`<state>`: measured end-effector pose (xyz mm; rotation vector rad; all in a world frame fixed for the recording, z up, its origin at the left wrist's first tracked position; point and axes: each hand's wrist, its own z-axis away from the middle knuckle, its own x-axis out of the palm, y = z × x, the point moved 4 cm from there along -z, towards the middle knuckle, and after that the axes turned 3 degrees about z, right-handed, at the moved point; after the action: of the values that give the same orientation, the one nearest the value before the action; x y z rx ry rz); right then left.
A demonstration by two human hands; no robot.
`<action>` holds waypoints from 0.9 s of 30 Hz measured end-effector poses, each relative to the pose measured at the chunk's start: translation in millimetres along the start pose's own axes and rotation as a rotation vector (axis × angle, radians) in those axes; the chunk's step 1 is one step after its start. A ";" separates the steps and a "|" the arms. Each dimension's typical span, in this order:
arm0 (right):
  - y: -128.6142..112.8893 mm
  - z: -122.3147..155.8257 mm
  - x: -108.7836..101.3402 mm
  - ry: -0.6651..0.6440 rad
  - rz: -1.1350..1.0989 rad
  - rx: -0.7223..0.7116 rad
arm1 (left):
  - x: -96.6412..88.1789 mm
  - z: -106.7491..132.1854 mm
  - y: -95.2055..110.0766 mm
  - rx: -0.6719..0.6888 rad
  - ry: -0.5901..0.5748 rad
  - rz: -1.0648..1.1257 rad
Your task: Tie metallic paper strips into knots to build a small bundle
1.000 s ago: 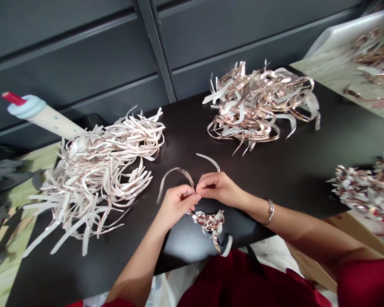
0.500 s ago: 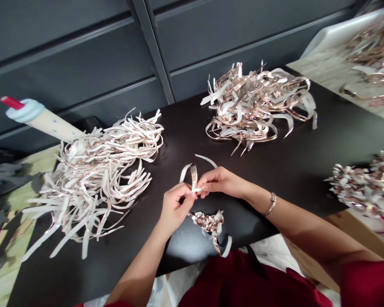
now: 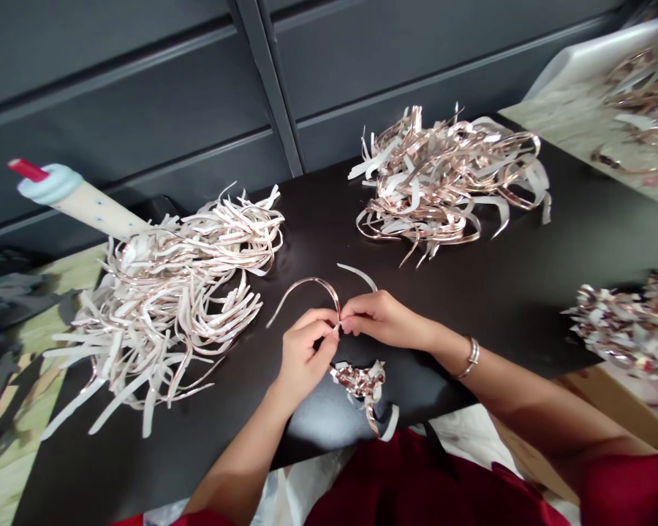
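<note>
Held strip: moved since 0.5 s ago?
Yes. The strip has opened out leftward from a short loop; its free end now reaches toward the left pile.

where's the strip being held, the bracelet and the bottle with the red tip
strip (image 3: 308, 280), head view, top of its arch
bracelet (image 3: 471, 355), head view, metal band at the wrist
bottle (image 3: 85, 199), head view, middle of its pale body
</note>
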<state>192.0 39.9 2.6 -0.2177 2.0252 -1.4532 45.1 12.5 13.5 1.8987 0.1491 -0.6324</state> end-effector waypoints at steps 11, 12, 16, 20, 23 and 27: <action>-9.7 11.9 4.6 0.381 0.304 -0.250 | -1.0 -0.7 0.8 0.020 0.099 -0.089; -10.4 13.1 7.4 0.389 0.330 -0.251 | -0.7 -0.3 0.6 0.023 0.108 -0.099; -9.2 13.7 9.9 0.389 0.381 -0.182 | -1.2 1.3 -2.2 0.005 0.130 -0.096; -4.5 11.7 1.4 0.388 0.280 -0.070 | -3.6 0.2 -7.5 -0.069 0.092 0.019; -5.6 11.1 2.3 0.351 0.221 -0.090 | 0.3 -1.0 -15.9 -0.216 -0.035 0.200; -14.8 11.2 14.3 0.267 0.217 -0.243 | 9.1 1.9 -29.6 -0.484 -0.092 0.646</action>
<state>183.9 18.6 8.2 0.1008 2.3582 -1.1500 40.7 21.3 -15.9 1.3336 -0.3356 -0.2085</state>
